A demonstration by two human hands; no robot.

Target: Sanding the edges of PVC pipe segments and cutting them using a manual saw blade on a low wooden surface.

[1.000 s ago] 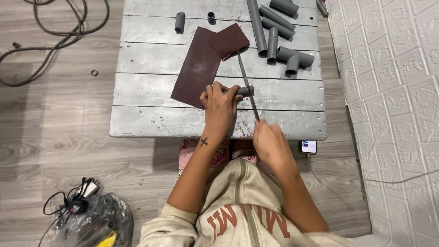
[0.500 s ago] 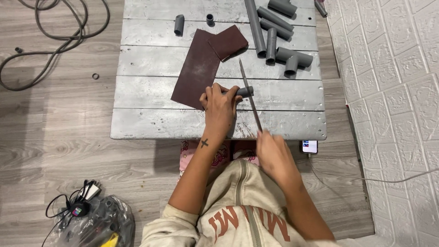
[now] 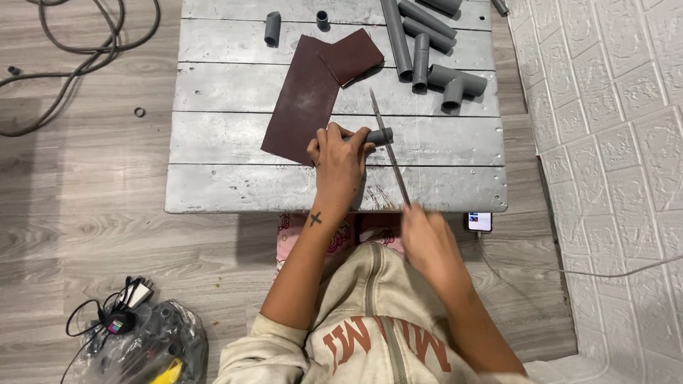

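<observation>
Grey wooden floorboards surround the weathered grey plank surface (image 3: pixel 235 188), with a black cable (image 3: pixel 85 57) looping on the floor off its far left corner and a clear plastic bag of tools (image 3: pixel 153 345) lying on the floor well off its near left corner. On the surface, a long sheet of dark brown sandpaper (image 3: pixel 302 103) lies left of centre. Just right of the sandpaper's near end, the left hand (image 3: pixel 340 163) presses down, its fingers (image 3: pixel 346 136) clenched around a short grey plastic pipe piece (image 3: pixel 379 136) whose end sticks out to the right. A thin metal saw blade (image 3: pixel 390 149) crosses that pipe piece. The right hand (image 3: pixel 425 238), beyond the surface's near edge, grasps the blade's near end. Loose grey pipes and a grey tee fitting (image 3: pixel 455 82) lie on the far right part of the surface.
</observation>
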